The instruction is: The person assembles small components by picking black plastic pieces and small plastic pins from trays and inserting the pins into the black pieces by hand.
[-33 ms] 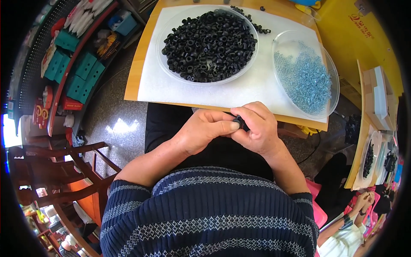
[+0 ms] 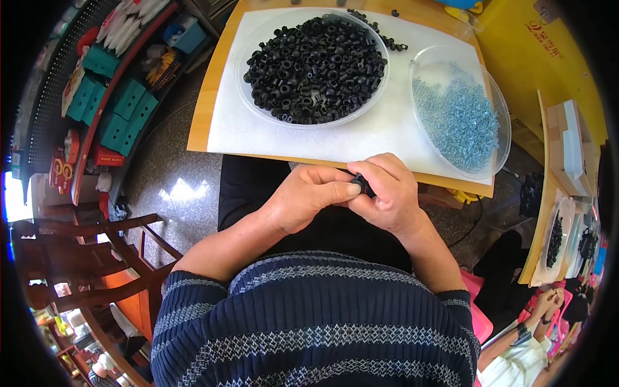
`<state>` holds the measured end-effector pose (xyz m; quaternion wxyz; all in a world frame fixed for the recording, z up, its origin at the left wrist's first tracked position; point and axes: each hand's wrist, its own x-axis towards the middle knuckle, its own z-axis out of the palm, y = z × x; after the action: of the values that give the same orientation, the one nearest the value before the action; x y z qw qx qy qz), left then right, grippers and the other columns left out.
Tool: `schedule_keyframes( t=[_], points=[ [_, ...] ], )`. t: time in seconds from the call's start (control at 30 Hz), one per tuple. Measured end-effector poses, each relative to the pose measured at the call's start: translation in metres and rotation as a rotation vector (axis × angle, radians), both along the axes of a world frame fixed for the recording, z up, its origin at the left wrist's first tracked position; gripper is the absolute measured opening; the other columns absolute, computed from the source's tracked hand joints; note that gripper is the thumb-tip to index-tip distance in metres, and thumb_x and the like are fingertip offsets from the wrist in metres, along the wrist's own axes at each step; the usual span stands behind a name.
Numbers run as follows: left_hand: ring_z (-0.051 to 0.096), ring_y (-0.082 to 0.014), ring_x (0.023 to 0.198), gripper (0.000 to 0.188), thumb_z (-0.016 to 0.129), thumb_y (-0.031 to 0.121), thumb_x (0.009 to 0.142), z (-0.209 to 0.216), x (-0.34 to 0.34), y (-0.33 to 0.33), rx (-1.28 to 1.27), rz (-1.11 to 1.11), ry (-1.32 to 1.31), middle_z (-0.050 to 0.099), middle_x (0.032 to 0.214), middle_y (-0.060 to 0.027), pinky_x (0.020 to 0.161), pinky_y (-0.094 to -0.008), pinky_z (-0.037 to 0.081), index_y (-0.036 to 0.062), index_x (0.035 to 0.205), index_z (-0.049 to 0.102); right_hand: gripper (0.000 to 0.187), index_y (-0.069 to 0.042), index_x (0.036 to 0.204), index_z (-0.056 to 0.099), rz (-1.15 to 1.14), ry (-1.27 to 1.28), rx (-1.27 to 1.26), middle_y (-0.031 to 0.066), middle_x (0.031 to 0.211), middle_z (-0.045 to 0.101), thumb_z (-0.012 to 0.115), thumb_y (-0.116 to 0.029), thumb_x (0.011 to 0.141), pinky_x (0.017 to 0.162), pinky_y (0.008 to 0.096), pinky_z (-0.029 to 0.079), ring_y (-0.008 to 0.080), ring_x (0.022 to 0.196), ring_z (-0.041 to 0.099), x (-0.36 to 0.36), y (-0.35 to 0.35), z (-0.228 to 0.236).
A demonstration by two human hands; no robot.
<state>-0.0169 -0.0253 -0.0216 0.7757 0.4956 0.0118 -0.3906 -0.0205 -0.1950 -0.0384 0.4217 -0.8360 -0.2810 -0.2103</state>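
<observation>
Just off the table's near edge, above my lap, both hands meet around a small black ring-like part (image 2: 362,185). My left hand (image 2: 313,193) pinches it from the left, its thumb tip lying against it. From the right, my right hand (image 2: 389,191) grips the same part between thumb and bent fingers, which hide much of it. A round clear tray (image 2: 239,87) on the table is heaped with similar black parts (image 2: 316,68). To its right, a second clear tray (image 2: 419,53) contains many tiny pale-blue transparent pieces (image 2: 461,122).
White sheeting (image 2: 225,132) covers most of the wooden table (image 2: 198,132). Loose black pieces (image 2: 390,42) lie behind the large tray. Shelves with green boxes (image 2: 116,129) stand left, above a wooden chair (image 2: 97,287). Another person's hands (image 2: 548,303) show at lower right, beside a second table (image 2: 535,258).
</observation>
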Motion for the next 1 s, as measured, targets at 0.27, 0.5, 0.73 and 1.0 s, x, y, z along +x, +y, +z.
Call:
schedule_keyframes(
  t=[0.27, 0.5, 0.73, 1.0],
  points=[
    [0.058, -0.0115, 0.078, 0.016, 0.056, 0.011, 0.083, 0.001, -0.006, -0.009, -0.111, 0.166, 0.099, 0.061, 0.085, -0.0054, 0.075, -0.0252, 0.048, -0.0014, 0.091, 0.061, 0.031, -0.001, 0.086, 0.060, -0.017, -0.001, -0.015, 0.0081, 0.072, 0.058, 0.068, -0.005, 0.057, 0.056, 0.0287, 0.045, 0.0216, 0.063, 0.056, 0.001, 0.000, 0.002],
    [0.057, -0.0111, 0.077, 0.014, 0.055, 0.012, 0.084, 0.001, -0.002, -0.009, -0.115, 0.151, 0.076, 0.061, 0.084, -0.0046, 0.073, -0.0241, 0.048, 0.0002, 0.089, 0.061, 0.032, 0.000, 0.090, 0.059, -0.006, -0.066, -0.060, 0.0097, 0.075, 0.059, 0.066, -0.004, 0.059, 0.057, 0.0304, 0.045, 0.0236, 0.065, 0.057, 0.004, 0.002, 0.001],
    [0.057, -0.0101, 0.073, 0.017, 0.060, 0.016, 0.081, 0.010, 0.012, 0.015, 0.146, 0.074, 0.020, 0.061, 0.081, -0.0050, 0.066, -0.0244, 0.049, 0.0016, 0.090, 0.059, 0.054, -0.002, 0.115, 0.046, 0.059, 0.420, -0.007, 0.0123, 0.087, 0.059, 0.068, -0.017, 0.067, 0.064, 0.0351, 0.045, 0.0271, 0.071, 0.056, -0.006, -0.004, 0.011],
    [0.057, -0.0128, 0.075, 0.028, 0.052, 0.026, 0.084, 0.117, 0.210, 0.051, 0.284, 0.336, -0.718, 0.060, 0.086, -0.0065, 0.070, -0.0268, 0.046, 0.0004, 0.093, 0.057, 0.023, -0.003, 0.092, 0.058, 0.108, 0.376, -0.067, 0.0101, 0.074, 0.060, 0.064, -0.013, 0.072, 0.061, 0.0323, 0.046, 0.0241, 0.067, 0.058, -0.007, -0.021, 0.021]
  ],
)
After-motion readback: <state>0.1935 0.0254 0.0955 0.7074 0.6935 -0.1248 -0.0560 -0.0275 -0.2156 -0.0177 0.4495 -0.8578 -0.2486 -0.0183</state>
